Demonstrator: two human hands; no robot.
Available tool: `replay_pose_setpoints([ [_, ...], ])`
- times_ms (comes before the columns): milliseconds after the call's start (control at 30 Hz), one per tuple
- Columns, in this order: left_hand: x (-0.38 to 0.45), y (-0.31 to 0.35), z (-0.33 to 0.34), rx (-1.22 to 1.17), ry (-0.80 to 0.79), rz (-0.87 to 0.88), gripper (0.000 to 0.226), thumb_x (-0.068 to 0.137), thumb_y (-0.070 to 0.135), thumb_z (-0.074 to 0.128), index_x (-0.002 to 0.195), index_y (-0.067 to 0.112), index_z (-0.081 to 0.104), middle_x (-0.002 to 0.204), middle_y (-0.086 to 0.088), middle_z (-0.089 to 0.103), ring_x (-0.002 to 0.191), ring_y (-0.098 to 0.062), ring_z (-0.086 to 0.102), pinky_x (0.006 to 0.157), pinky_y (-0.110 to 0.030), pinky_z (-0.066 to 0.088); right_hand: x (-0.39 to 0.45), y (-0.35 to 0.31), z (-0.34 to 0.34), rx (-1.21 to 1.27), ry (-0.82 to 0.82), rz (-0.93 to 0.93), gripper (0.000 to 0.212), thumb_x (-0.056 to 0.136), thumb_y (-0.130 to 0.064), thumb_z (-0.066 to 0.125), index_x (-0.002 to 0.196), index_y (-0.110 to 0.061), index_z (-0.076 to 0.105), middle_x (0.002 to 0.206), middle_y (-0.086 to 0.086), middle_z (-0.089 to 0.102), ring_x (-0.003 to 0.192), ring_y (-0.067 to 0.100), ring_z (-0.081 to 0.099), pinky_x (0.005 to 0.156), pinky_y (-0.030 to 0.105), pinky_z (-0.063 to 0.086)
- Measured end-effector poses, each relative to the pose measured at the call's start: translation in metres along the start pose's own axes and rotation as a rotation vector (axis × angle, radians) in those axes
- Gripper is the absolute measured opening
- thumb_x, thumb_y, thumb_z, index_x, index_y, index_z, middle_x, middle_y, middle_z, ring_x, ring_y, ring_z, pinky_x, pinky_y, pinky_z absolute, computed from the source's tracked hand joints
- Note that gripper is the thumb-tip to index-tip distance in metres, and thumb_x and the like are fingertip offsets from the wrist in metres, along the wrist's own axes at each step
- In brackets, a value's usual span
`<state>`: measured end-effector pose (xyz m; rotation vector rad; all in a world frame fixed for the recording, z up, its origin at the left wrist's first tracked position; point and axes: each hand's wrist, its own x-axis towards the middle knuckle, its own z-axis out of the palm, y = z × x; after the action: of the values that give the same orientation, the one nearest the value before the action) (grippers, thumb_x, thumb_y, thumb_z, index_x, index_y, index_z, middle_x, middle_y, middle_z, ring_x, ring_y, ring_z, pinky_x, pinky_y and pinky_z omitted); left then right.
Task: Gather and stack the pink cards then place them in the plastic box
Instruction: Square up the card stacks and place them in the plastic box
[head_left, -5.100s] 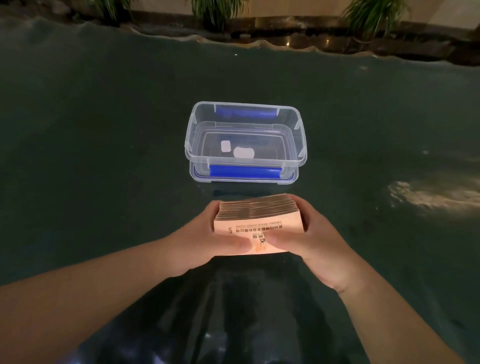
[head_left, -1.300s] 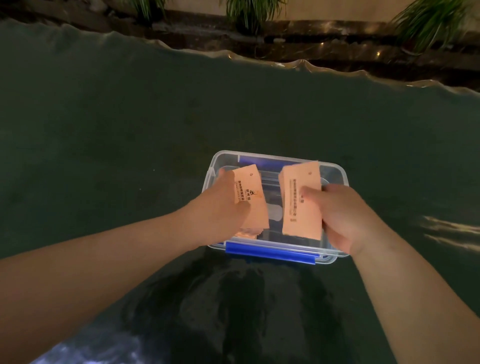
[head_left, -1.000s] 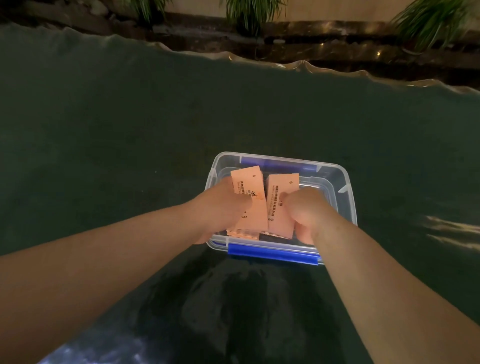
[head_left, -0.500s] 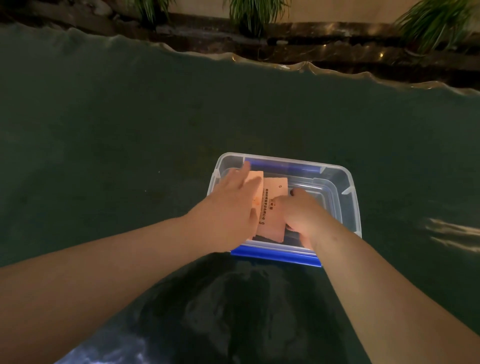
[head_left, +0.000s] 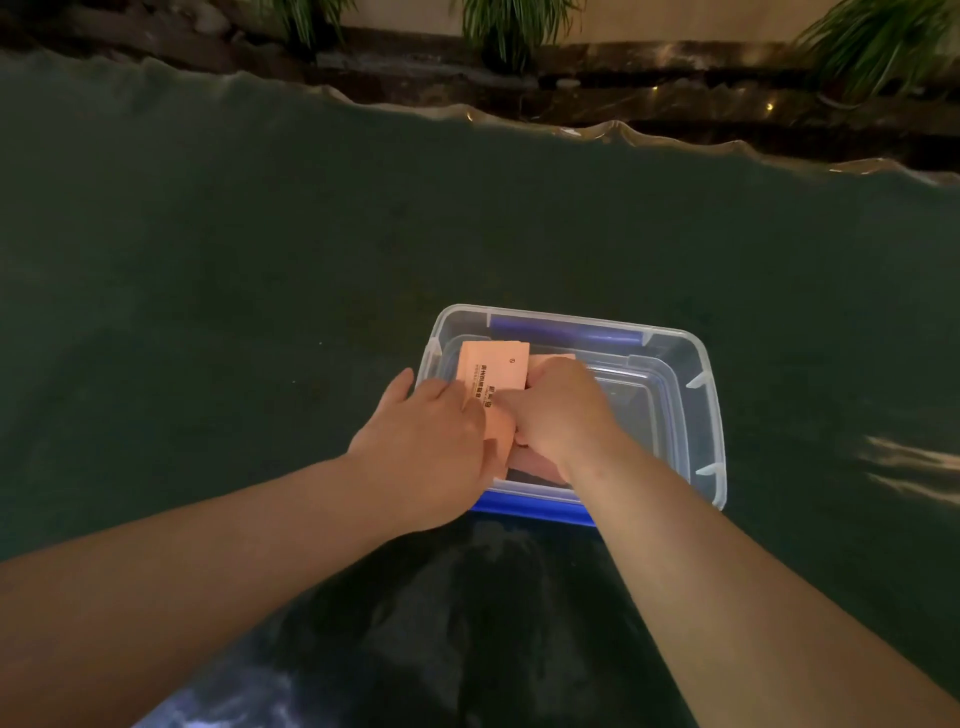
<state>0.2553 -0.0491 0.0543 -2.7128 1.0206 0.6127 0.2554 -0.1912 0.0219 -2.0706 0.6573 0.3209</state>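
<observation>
A clear plastic box (head_left: 696, 415) with blue clips stands on the dark table in front of me. Pink cards (head_left: 493, 371) with black print lie in its left half, one pile on the left and a second pink pile mostly hidden under my right hand. My left hand (head_left: 431, 441) rests over the box's left rim with its fingers on the near part of the left pile. My right hand (head_left: 558, 410) is inside the box, fingers curled down onto the cards beside the left pile. Whether either hand truly grips the cards is unclear.
The dark green table (head_left: 260, 260) stretches all around the box. Its wavy far edge (head_left: 613, 127) runs across the top, with potted plants (head_left: 514, 26) and a dark ledge behind. A light glare (head_left: 914, 467) shows on the table at the right.
Earlier both hands held one stack above the table, then split it into two piles over the box. The piles have gone down into the box's left half, and my hands now press on them.
</observation>
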Motion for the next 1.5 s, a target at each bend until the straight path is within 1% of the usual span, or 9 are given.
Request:
replay_pose_setpoints([
  [200,0.001,0.001,0.005,-0.023,0.073,0.021,0.041,0.104,0.049,0.034,0.135,0.025,0.047,0.140,-0.006,0.060,0.129,-0.027,0.054,0.116,-0.056,0.031,-0.001,0.003,0.005,0.115,0.031,-0.022,0.021,0.094,-0.032,0.070,0.115,-0.031,0.069,0.124,-0.001,0.072,0.089,0.019,0.069,0.068,0.026,0.057],
  [400,0.004,0.001,0.005,-0.016,0.039,-0.027,0.055,0.103,0.053,0.027,0.146,0.020,0.038,0.152,-0.006,0.048,0.138,-0.025,0.046,0.120,-0.051,0.026,-0.001,0.012,-0.007,0.191,0.008,-0.008,0.011,0.098,-0.024,0.065,0.094,-0.035,0.067,0.121,-0.005,0.072,0.063,0.003,0.054,0.040,0.011,0.038],
  [533,0.002,0.000,0.002,-0.030,0.034,-0.011,0.053,0.103,0.055,0.023,0.141,0.024,0.041,0.149,-0.004,0.049,0.136,-0.023,0.047,0.119,-0.051,0.026,-0.001,0.026,-0.028,0.157,0.089,0.006,0.010,0.096,-0.027,0.066,0.092,-0.035,0.061,0.115,-0.006,0.072,0.088,0.014,0.067,0.056,0.022,0.045],
  [667,0.002,0.001,0.003,-0.033,0.024,-0.007,0.051,0.103,0.054,0.021,0.142,0.026,0.040,0.153,-0.002,0.044,0.139,-0.022,0.043,0.121,-0.051,0.025,-0.001,0.047,-0.043,0.043,0.136,0.042,0.003,0.097,-0.028,0.065,0.100,-0.028,0.064,0.107,-0.007,0.070,0.073,0.008,0.064,0.053,0.018,0.046],
  [833,0.002,-0.002,0.009,-0.016,0.074,0.019,0.049,0.102,0.054,0.021,0.137,0.027,0.043,0.149,0.000,0.048,0.134,-0.019,0.046,0.119,-0.048,0.027,0.003,0.049,-0.032,0.016,0.092,0.069,0.013,0.094,-0.030,0.069,0.103,-0.026,0.061,0.106,-0.003,0.067,0.089,0.020,0.069,0.080,0.036,0.061],
  [1000,0.006,-0.008,0.008,0.056,0.155,0.220,0.059,0.102,0.052,0.014,0.147,0.026,0.040,0.160,-0.001,0.037,0.150,-0.023,0.028,0.123,-0.046,0.013,0.005,0.043,-0.033,0.078,0.153,0.139,0.026,0.097,-0.042,0.061,0.113,-0.024,0.051,0.095,-0.009,0.061,0.067,0.010,0.057,0.054,0.020,0.043],
  [1167,0.018,-0.015,0.005,0.127,0.064,0.334,0.067,0.102,0.054,0.004,0.159,0.025,0.024,0.171,0.001,0.011,0.157,-0.025,0.001,0.120,-0.048,-0.006,0.006,0.028,-0.022,0.243,-0.003,0.286,0.016,0.101,-0.028,0.054,0.086,-0.023,0.052,0.100,0.007,0.068,0.087,0.025,0.068,0.087,0.041,0.059],
  [1367,0.012,-0.015,0.008,0.158,0.078,0.301,0.080,0.097,0.058,-0.003,0.156,0.018,0.032,0.167,-0.004,0.025,0.155,-0.028,0.015,0.124,-0.053,0.004,0.007,0.025,-0.004,-0.003,0.016,0.118,0.016,0.101,-0.038,0.053,0.108,-0.024,0.055,0.112,0.004,0.063,0.082,0.016,0.058,0.063,0.024,0.041],
  [1500,0.013,-0.016,0.008,0.148,0.100,0.304,0.083,0.096,0.060,-0.003,0.155,0.017,0.035,0.166,-0.005,0.028,0.154,-0.028,0.019,0.123,-0.050,0.004,0.006,0.026,-0.008,0.040,0.001,0.134,0.040,0.101,-0.045,0.050,0.132,-0.020,0.051,0.127,0.005,0.062,0.100,0.024,0.065,0.070,0.029,0.048],
])
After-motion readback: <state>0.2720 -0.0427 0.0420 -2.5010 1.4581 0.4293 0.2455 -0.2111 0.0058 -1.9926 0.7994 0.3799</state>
